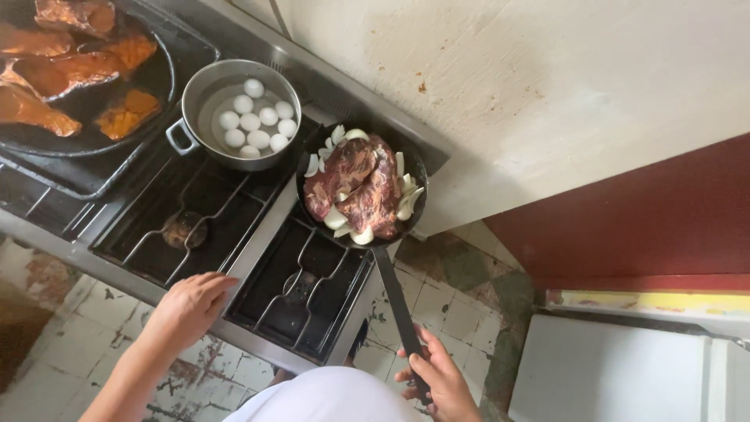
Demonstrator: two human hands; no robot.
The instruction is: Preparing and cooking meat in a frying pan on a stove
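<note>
1. The right hand (437, 375) is gripping the long dark handle of the black round frying pan (361, 186), which is sitting on the stove's (258, 234) burner at two o'clock.
2. The red meat (355, 187) is looking raw and the white onion slices (344, 223) uncooked; judging by that, frying is barely starting.
3. The left hand (191, 305) is resting loosely curled on the stove's front edge at seven o'clock.
4. White eggs are sitting in water in the steel pot (242, 113) at eleven o'clock.

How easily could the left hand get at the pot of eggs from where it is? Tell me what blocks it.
Probably yes. The left hand rests on the stove's front edge, and only bare burner grates lie between it and the pot of eggs, whose handle faces that way. The right hand holds the pan handle.
</note>
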